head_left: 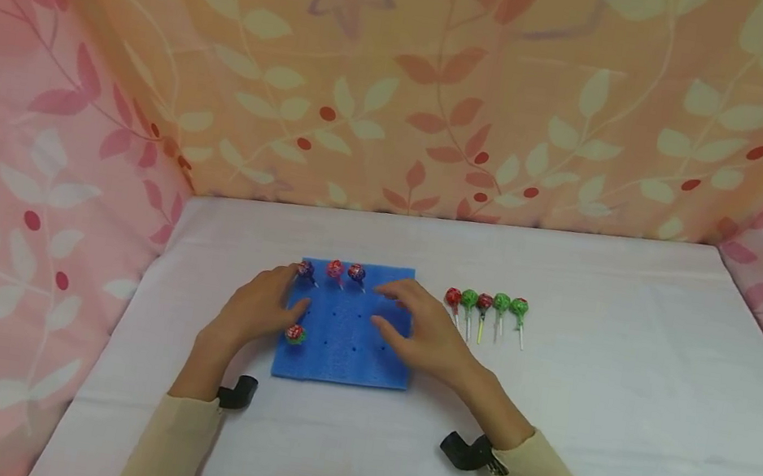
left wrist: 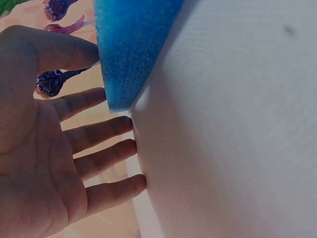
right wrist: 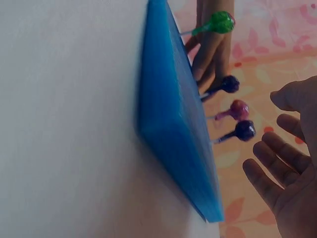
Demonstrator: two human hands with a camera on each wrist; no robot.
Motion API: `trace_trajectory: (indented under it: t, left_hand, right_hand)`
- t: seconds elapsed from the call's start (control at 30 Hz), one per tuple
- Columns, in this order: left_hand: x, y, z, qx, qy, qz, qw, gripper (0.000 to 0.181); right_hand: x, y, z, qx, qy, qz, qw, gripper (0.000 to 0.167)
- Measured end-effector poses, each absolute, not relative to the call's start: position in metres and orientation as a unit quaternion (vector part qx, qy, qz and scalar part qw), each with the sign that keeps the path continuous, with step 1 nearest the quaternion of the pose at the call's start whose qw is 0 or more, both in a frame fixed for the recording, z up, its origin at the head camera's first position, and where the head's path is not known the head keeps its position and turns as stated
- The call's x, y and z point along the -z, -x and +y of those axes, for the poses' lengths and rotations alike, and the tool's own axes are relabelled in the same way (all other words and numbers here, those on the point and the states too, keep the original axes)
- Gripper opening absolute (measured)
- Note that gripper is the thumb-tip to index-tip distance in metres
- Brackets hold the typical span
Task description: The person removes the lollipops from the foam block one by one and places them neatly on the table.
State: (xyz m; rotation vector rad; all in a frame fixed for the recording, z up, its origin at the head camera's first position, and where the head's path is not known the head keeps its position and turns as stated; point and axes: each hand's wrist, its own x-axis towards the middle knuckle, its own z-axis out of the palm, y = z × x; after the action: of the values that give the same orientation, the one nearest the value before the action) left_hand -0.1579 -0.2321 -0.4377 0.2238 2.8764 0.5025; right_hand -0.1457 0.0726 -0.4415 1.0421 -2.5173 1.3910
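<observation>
A blue foam board (head_left: 347, 369) with small holes lies on the white table. Three lollipops stand along its back edge: a dark purple one (head_left: 306, 269), a pink one (head_left: 336, 268) and another purple one (head_left: 357, 272). Near the front left corner stands a green-and-red lollipop (head_left: 295, 333). My left hand (head_left: 259, 306) rests at the board's left side, thumb over the top and fingers spread down to the table (left wrist: 237, 148). Over the board's right part hovers my right hand (head_left: 430, 332), fingers apart and nothing held; the right wrist view shows its palm beside the standing lollipops.
Right of the board, several lollipops (head_left: 502, 302) with red and green wrappers lie in a row on the table, sticks toward me. Flowered cloth (head_left: 372, 105) hangs behind the table and at both sides. A black wrist camera (head_left: 465, 452) sits at each sleeve.
</observation>
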Motion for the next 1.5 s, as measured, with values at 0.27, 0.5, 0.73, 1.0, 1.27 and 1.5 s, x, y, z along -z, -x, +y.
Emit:
trace_trajectory:
  t: [0.27,0.5,0.73,1.0,1.27,1.5]
  left_hand:
    - [0.434,0.158,-0.232,-0.168,-0.079,0.977,0.108,0.076]
    - [0.433,0.158,-0.233,-0.169,-0.081,0.977,0.103,0.076]
    - [0.434,0.159,-0.236,-0.16,-0.093,0.978,0.094,0.076]
    - [0.435,0.158,-0.236,-0.159,-0.09,0.978,0.1,0.076]
    - [0.435,0.159,-0.232,-0.162,-0.095,0.978,0.093,0.074]
    - [0.435,0.159,-0.232,-0.166,-0.097,0.977,0.093,0.074]
  right_hand:
    - [0.445,0.141,0.048,-0.45,-0.352,-0.82,0.013,0.039]
    - [0.444,0.137,0.024,-0.469,-0.379,-0.798,-0.001,0.039]
    - [0.445,0.132,0.003,-0.467,-0.38,-0.798,-0.027,0.039]
    - [0.448,0.129,-0.012,-0.469,-0.364,-0.803,-0.044,0.039]
    - [0.45,0.124,-0.014,-0.454,-0.358,-0.813,-0.059,0.038]
    - [0.452,0.122,-0.019,-0.452,-0.375,-0.807,-0.057,0.038]
